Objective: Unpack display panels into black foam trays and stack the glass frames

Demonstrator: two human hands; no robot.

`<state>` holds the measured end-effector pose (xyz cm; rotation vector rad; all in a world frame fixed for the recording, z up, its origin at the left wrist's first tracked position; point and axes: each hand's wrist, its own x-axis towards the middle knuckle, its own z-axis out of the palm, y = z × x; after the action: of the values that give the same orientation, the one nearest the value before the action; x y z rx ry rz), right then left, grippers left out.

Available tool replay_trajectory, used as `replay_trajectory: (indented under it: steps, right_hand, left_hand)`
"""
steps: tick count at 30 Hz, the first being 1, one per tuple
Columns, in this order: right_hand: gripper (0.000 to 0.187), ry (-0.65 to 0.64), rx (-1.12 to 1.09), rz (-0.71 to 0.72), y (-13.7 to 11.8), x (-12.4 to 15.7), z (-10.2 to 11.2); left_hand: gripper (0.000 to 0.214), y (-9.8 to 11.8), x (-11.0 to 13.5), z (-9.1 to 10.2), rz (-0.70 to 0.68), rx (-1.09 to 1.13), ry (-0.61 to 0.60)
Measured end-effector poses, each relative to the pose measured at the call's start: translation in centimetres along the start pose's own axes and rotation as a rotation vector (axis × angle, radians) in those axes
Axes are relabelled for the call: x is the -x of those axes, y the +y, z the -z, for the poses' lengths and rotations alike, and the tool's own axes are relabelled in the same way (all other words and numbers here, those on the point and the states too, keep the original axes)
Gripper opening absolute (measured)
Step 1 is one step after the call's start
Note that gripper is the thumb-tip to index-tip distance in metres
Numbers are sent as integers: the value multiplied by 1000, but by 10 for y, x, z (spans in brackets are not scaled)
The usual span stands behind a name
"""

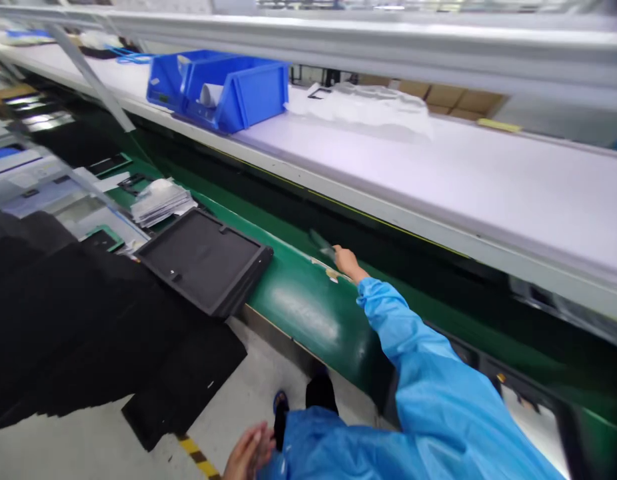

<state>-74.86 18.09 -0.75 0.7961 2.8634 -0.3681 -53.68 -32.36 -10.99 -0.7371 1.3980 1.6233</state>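
Note:
My right hand [345, 261], in a blue sleeve, reaches out over the green conveyor belt [293, 307]. Its fingers are closed on a small clear, thin piece [322, 245] that is blurred by motion. My left hand [248, 452] hangs low by my body at the bottom edge, fingers loosely apart, holding nothing. A black tray [203, 260] lies on the belt's near edge to the left of my right hand.
A white shelf [438, 173] runs above the belt with blue bins [223, 87] and clear bags [363, 107]. A stack of bagged parts [161, 200] lies farther left on the belt. Black foam sheets [78, 320] cover the surface at left. Grey floor with yellow-black tape [198, 457] lies below.

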Motion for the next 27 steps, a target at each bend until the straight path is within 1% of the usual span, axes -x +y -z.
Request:
replay_trajectory:
  steps: [1, 3, 5, 6, 8, 9, 11, 13, 15, 17, 19, 21, 22, 23, 24, 25, 27]
  right_hand:
    - [51, 12, -37, 82, -4, 42, 0]
    - [51, 49, -125, 310, -15, 135, -6]
    - [47, 109, -212, 532, -31, 230, -15]
    - [43, 148, -242, 620, -39, 273, -19]
    - [34, 226, -253, 757, -53, 347, -22]
    - [31, 254, -232, 812, -57, 376, -23]
    - [28, 274, -161, 889, -58, 422, -22]
    - [27, 277, -103, 878, -51, 454, -21]
    - [29, 304, -104, 754, -38, 475, -26]
    - [32, 392, -180, 533, -22, 490, -37]
    - [35, 533, -322, 243, -7, 499, -54]
    - [40, 650, -539, -54, 7, 503, -76]
    - [44, 663, -679, -175, 15, 503, -88]
    - [48, 639, -827, -264, 22, 502, -98]
    - [51, 589, -964, -323, 29, 501, -108]
    - [53, 531, -1074, -358, 36, 499, -116]
    - [57, 453, -1206, -380, 51, 493, -127]
  left_hand:
    - [63, 17, 4, 2, -28, -3, -55]
    - [60, 54, 11, 3, -38, -36, -196]
    - [60, 85, 15, -3, -83, -44, -321]
    - [61, 97, 16, -7, -88, -42, -393]
    - [64, 111, 18, -18, -15, -61, -521]
    - [68, 113, 20, -24, 48, -93, -588]
    - [72, 111, 25, -37, 157, -197, -716]
    - [68, 103, 33, -52, 177, -324, -805]
    - [64, 92, 43, -70, 137, -415, -841]
    - [62, 80, 52, -90, 93, -455, -880]
    - [59, 68, 61, -112, 34, -449, -917]
    - [57, 54, 67, -133, -59, -417, -913]
    - [56, 47, 69, -143, -105, -396, -894]
    - [56, 39, 71, -153, -145, -376, -874]
    - [57, 30, 72, -163, -178, -360, -855]
    - [57, 21, 72, -173, -202, -351, -840]
    - [57, 3, 72, -194, -228, -349, -825]
